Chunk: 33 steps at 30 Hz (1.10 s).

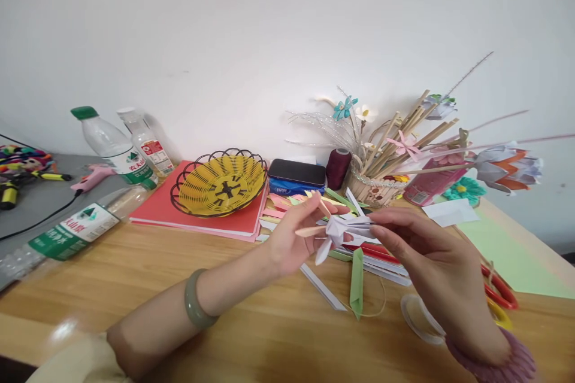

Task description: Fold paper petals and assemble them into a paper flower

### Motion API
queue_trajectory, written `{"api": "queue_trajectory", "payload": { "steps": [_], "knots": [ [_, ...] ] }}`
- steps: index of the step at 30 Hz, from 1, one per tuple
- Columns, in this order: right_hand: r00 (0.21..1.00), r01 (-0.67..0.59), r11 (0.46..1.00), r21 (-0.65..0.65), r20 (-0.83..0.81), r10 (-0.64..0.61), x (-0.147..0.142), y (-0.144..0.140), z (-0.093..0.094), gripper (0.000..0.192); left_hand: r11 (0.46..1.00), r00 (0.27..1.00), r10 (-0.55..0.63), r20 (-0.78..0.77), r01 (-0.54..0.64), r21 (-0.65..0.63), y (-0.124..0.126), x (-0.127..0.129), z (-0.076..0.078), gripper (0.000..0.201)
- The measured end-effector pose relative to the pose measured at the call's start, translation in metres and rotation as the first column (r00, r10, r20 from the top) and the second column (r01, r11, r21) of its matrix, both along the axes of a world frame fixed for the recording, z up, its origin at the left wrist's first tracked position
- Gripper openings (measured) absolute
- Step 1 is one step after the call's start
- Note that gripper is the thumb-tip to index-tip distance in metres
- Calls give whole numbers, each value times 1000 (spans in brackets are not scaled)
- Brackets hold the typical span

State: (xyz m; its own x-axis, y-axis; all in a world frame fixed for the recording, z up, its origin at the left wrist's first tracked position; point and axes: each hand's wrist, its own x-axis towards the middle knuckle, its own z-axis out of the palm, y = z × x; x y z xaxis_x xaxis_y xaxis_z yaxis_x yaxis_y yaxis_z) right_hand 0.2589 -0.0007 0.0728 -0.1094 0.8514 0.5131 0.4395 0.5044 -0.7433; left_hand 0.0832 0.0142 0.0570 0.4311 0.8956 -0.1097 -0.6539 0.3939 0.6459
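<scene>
My left hand [294,239] pinches a small folded white paper piece [339,228] together with a thin wooden stick [309,231], above the wooden table [188,293]. My right hand [431,257] comes in from the right and its fingertips hold the other end of the same paper piece. A green folded paper strip [356,281] and a white folded strip [322,287] lie on the table just below my hands. I wear a green bangle on the left wrist and a pink band on the right.
A yellow wire basket [220,184] sits on red paper sheets [157,209]. Two plastic bottles [112,146] stand at the left, one lies flat [72,230], with a glue gun [90,178]. A pot of sticks and paper flowers [381,161], thread spool [338,167], tape roll [420,317] and red scissors [498,290] are at right.
</scene>
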Motion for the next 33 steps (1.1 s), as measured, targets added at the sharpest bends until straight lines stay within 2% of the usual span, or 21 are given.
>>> {"api": "queue_trajectory", "payload": {
  "steps": [4, 6, 9, 13, 16, 18, 23, 29, 33],
  "knots": [
    [1000, -12, 995, 96, -2, 13, 5, 5, -2, 10, 984, 992, -88, -94, 102, 146, 7, -11, 2, 29],
    [999, -51, 991, 124, 14, 49, 8, 6, -5, 12, 971, 981, -73, -178, 111, 213, 9, -15, 7, 35],
    [995, -89, 986, 137, 49, 83, 9, 7, -6, 14, 963, 947, -45, -318, 126, 238, 9, -18, 16, 47],
    [987, -107, 974, 201, 141, 80, 7, 5, -3, 14, 939, 852, 36, -522, 150, 309, 7, -13, 24, 30],
    [977, -128, 959, 251, 199, 79, 5, 2, -2, 16, 916, 766, 75, -639, 201, 348, 1, -8, 24, 27],
    [973, -141, 959, 248, 214, 87, 3, 1, -3, 18, 918, 723, 110, -682, 190, 349, -3, -6, 22, 26],
    [970, -150, 953, 264, 227, 90, -1, -2, -4, 22, 907, 663, 238, -710, 111, 407, -10, -2, 15, 21],
    [967, -87, 950, 300, 255, 8, 1, 1, -6, 21, 917, 728, 280, -626, -10, 399, -6, -1, 16, 19],
    [955, -112, 934, 340, 295, 7, 1, 2, -6, 23, 896, 739, 324, -591, -39, 443, -5, -2, 14, 23]
  ]
}}
